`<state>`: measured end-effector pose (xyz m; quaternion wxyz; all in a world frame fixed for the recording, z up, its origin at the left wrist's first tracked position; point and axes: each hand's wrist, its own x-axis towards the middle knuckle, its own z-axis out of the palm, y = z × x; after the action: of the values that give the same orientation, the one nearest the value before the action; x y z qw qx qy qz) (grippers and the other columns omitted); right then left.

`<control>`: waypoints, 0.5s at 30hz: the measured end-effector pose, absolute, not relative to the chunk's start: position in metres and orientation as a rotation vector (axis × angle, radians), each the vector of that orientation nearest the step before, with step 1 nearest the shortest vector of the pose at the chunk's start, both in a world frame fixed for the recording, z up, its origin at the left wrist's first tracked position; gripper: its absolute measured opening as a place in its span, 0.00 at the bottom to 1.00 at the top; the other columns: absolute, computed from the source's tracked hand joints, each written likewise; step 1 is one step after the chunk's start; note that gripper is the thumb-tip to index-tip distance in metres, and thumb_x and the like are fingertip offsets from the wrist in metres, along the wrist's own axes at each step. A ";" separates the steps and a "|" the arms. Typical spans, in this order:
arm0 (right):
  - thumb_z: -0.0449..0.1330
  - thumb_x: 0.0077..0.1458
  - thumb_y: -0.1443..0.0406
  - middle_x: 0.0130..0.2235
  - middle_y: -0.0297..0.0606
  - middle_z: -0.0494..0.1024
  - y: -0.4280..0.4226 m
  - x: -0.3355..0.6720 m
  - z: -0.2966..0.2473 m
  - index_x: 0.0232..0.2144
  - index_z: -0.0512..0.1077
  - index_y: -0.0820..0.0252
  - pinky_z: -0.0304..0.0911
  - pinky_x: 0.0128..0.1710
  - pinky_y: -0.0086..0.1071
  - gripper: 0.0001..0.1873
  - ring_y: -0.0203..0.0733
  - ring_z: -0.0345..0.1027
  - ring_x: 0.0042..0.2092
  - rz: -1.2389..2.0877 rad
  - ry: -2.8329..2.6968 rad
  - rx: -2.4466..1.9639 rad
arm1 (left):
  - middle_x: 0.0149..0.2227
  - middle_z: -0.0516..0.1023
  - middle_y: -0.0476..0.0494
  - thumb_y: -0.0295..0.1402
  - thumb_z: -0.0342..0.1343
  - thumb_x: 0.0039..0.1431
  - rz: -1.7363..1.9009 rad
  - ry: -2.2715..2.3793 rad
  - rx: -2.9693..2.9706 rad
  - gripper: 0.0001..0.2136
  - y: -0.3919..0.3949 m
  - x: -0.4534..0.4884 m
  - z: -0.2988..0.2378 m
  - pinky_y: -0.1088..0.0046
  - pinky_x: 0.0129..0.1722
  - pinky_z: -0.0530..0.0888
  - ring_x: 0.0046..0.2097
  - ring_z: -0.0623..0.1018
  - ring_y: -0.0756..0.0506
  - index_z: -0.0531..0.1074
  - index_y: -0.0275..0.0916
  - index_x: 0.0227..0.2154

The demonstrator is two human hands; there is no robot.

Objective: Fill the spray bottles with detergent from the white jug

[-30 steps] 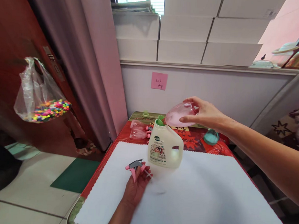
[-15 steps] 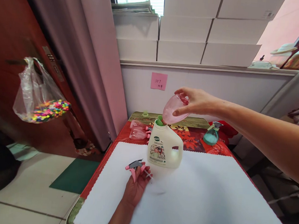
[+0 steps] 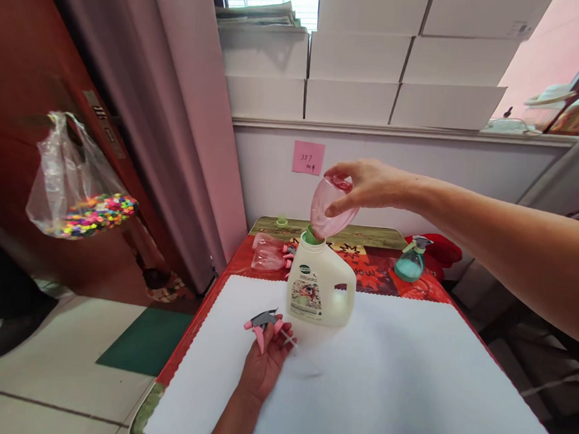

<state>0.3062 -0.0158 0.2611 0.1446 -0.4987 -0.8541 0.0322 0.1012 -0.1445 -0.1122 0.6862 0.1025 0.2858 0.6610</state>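
Observation:
My right hand grips a clear pink spray bottle by its base, tipped steeply with its neck down at the mouth of a large cream jug. A green spout shows in the jug's opening; whether liquid flows cannot be made out. Down on the white mat, my left hand lies palm up, its fingers closed round a pink and grey spray trigger head with a thin tube. The jug stands upright just beyond that hand.
Pink spray bottles lie behind the jug at left. A teal spray bottle stands at the table's back right. A green cap sits at the back edge. White boxes are stacked above the ledge. A person's leg is at left.
My right hand has moved slightly left and up, tilting the pink bottle more upright with its neck down. The left hand and the jug stay in place.

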 end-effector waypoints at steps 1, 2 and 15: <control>0.71 0.41 0.53 0.51 0.39 0.79 -0.015 0.306 0.261 0.56 0.73 0.53 0.68 0.44 0.38 0.38 0.54 0.72 0.50 0.093 -2.465 -1.434 | 0.41 0.81 0.37 0.35 0.62 0.61 1.482 0.643 0.225 0.12 -0.144 0.101 -0.112 0.62 0.47 0.78 0.41 0.80 0.44 0.77 0.37 0.46; 0.72 0.41 0.53 0.51 0.39 0.79 -0.015 0.306 0.262 0.56 0.73 0.53 0.68 0.44 0.38 0.38 0.54 0.72 0.51 0.097 -2.468 -1.431 | 0.41 0.81 0.37 0.35 0.62 0.61 1.485 0.648 0.219 0.12 -0.144 0.102 -0.112 0.62 0.46 0.78 0.41 0.80 0.44 0.77 0.36 0.45; 0.74 0.38 0.53 0.50 0.38 0.79 -0.010 0.308 0.261 0.52 0.76 0.51 0.69 0.48 0.41 0.36 0.57 0.72 0.52 0.160 -2.425 -1.390 | 0.40 0.81 0.36 0.33 0.63 0.60 1.503 0.682 0.185 0.12 -0.142 0.103 -0.110 0.62 0.43 0.79 0.38 0.81 0.44 0.77 0.35 0.45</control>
<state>0.3075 -0.0095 0.2609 0.1704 -0.4891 -0.8535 0.0564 0.1033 -0.1425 -0.1105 0.6746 0.0823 0.3033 0.6680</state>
